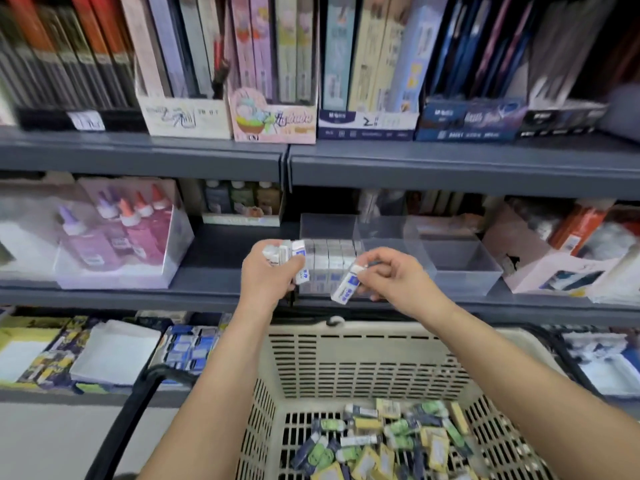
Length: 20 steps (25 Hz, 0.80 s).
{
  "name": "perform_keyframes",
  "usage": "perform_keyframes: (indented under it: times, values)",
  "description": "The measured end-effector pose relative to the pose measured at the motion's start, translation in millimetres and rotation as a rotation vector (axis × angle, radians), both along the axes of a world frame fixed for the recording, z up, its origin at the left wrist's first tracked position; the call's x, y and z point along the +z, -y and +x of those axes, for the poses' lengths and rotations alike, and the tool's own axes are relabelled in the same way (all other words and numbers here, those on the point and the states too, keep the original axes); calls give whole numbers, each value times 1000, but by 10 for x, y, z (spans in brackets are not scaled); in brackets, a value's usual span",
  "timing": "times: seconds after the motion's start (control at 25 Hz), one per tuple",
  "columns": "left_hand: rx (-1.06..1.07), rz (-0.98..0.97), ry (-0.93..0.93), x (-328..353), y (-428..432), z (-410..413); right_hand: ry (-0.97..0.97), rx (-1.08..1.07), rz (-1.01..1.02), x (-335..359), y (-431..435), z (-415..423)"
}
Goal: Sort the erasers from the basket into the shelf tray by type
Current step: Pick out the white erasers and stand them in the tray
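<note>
Head view is showing the sorting looking barely begun: the left hand is gripping several white-and-blue sleeved erasers, the right hand is pinching another white-and-blue eraser before the clear plastic shelf tray, whose left compartment is holding a matching row, while many mixed erasers are waiting in the beige slatted plastic basket.

Left hand and right hand aloft, fingers curled.

The beige slotted plastic basket carries a grid of dark slots; the loose small erasers wear yellow, green and navy sleeves; the pinched rectangular white eraser bears blue print
</note>
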<state>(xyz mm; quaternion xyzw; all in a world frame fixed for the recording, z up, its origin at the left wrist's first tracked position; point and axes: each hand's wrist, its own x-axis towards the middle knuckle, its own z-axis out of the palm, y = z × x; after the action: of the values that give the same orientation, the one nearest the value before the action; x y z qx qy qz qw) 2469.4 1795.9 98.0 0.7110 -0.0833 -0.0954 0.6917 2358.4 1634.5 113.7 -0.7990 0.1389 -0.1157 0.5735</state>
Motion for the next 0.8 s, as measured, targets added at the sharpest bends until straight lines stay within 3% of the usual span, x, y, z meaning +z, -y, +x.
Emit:
perform_keyframes:
  times: [0.36,0.44,0.56,0.8]
  values:
    - [-54,-133,-121,-300,53,160,84,-145,140,109,187,958]
    - [-85,-134,-145,-307,32,199,77,-171,3,109,221,1155]
    - [-77,-164,-201,-296,0,234,-83,-45,-433,0,231,1356]
    - [-75,-214,-228,-290,-9,297,-209,183,-468,-127,195,1477]
